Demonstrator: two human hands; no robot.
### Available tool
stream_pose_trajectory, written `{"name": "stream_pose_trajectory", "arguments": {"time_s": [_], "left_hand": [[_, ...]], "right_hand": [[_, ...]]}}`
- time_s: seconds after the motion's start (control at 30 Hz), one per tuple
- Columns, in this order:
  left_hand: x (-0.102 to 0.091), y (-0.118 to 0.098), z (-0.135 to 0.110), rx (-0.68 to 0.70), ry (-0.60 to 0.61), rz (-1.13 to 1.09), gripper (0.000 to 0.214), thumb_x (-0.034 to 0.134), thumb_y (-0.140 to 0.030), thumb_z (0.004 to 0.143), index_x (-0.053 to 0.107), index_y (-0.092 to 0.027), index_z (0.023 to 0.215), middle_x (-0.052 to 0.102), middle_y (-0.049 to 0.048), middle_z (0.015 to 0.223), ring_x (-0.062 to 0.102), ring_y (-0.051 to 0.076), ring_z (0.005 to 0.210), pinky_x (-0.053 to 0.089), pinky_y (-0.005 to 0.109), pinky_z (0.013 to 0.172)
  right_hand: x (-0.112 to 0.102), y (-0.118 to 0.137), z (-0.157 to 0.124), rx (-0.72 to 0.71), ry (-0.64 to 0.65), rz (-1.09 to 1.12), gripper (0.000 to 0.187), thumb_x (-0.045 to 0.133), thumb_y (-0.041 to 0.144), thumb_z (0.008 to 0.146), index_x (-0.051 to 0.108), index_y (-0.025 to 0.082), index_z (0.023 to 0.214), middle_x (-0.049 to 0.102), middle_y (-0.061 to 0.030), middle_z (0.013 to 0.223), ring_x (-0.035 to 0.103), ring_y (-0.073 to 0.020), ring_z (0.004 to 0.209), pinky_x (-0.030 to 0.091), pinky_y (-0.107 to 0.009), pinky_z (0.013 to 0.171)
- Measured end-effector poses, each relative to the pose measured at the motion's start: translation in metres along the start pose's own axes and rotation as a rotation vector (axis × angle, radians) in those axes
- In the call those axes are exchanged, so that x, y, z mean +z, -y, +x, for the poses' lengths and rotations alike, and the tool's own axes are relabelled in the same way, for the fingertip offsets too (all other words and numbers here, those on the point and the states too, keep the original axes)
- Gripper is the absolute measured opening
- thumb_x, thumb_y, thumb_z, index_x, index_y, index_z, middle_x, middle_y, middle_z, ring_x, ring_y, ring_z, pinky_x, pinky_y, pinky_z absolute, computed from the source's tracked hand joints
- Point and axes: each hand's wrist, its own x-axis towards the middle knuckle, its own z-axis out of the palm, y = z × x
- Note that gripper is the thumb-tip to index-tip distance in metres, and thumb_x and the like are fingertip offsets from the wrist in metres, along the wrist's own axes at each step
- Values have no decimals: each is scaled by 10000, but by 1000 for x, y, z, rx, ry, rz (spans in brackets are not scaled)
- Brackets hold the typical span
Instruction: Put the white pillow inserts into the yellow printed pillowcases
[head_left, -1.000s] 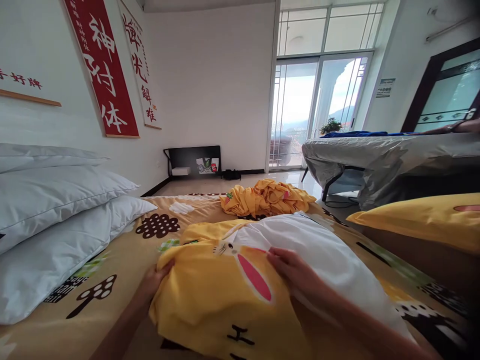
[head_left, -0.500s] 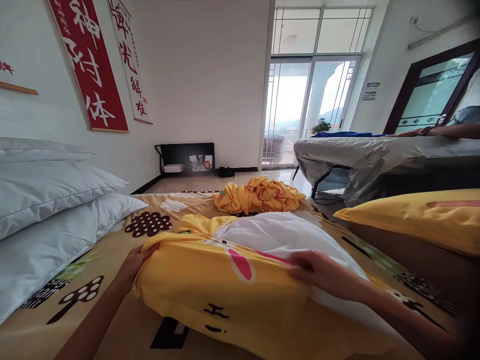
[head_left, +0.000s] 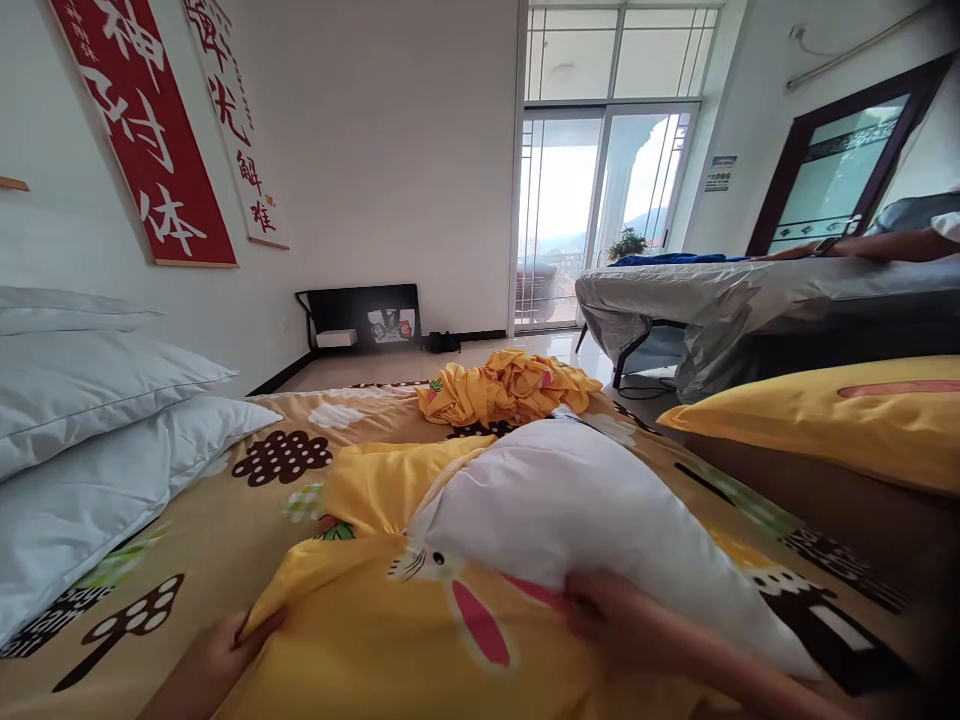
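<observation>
A yellow pillowcase (head_left: 360,630) with a printed rabbit lies partly over a white pillow (head_left: 555,490) on the bed. At the lower left, my left hand (head_left: 217,655) pinches the pillowcase's side edge. My right hand (head_left: 615,620), a little blurred, grips the case's upper edge near the pink rabbit ear, against the pillow. The pillow's far part bulges out uncovered, and a yellow flap of the case spreads behind it on the left. My right fingertips are partly hidden in the cloth.
White pillows (head_left: 112,400) are stacked on the left. Crumpled yellow cloth (head_left: 510,388) lies at the far edge of the patterned bedspread (head_left: 281,456). At right are a yellow pillow (head_left: 817,415) and a plastic-covered table (head_left: 675,290), where another person's arm (head_left: 862,245) rests.
Both hands have drawn the pillowcase down toward me, the left one also leftward. More of the white pillow shows. The view has shifted slightly right.
</observation>
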Motion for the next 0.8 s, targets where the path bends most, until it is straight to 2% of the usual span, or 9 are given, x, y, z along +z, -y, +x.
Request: {"name": "stream_pose_trajectory", "arguments": {"time_s": [0.07,0.13,0.23,0.3,0.4,0.47,0.6,0.7,0.8], "left_hand": [[-1,3,-3,3,40,141,392,518,-593,715,641,-222,683,714,55,779,633,326,839,481,342,734],[-6,-8,-7,83,-58,283,348,489,-486,726,671,-211,840,708,102,955,615,340,953,450,407,859],[-5,-68,-11,348,-272,423,413,419,-330,753,614,-188,1089,629,131,1149,558,295,1085,412,409,939],[10,-127,-8,500,-248,467,370,361,-275,825,592,-206,1106,618,106,1138,558,242,1063,434,345,897],[48,-205,13,561,-189,611,303,380,-243,857,581,-184,1078,614,114,1087,558,246,1012,414,360,879],[77,-230,33,544,-156,654,312,463,-272,831,556,-161,1107,600,138,1111,539,275,1052,406,382,890],[109,-222,72,497,-79,628,362,527,-171,751,544,-139,1112,631,146,1076,580,263,1025,434,330,821],[102,-215,86,456,-97,576,307,448,-98,748,540,-146,1037,664,104,955,621,208,904,425,270,732],[85,-231,84,481,-154,547,245,428,-100,743,527,-184,950,657,66,895,614,196,865,392,263,692]], "right_hand": [[-12,3,-7,-64,76,45,167,509,274,801,655,199,772,672,-17,771,551,-164,694,358,-251,597],[-42,16,-13,-119,22,38,200,516,334,835,687,235,865,683,-15,824,574,-177,754,402,-268,672],[-91,40,1,-238,-178,-92,265,487,420,888,693,266,951,688,-32,954,593,-209,892,414,-329,831],[-102,51,29,-366,-284,-234,305,452,434,917,679,264,1028,664,-48,1080,563,-232,1036,361,-380,950],[-69,60,80,-353,-232,-475,447,520,492,876,560,274,1263,600,-94,1220,521,-283,1127,350,-446,966],[-28,61,101,-232,-110,-558,477,591,447,836,545,271,1276,632,-123,1141,595,-285,994,440,-406,824],[26,63,107,-216,-89,-574,358,471,215,894,559,250,1239,688,-112,936,649,-215,776,453,-303,670],[22,70,104,-249,-112,-548,393,401,165,894,526,236,1260,697,-113,876,661,-226,753,446,-299,639],[14,84,117,-281,-132,-483,363,440,269,887,526,268,1240,698,-89,938,663,-231,808,450,-285,642]]}}
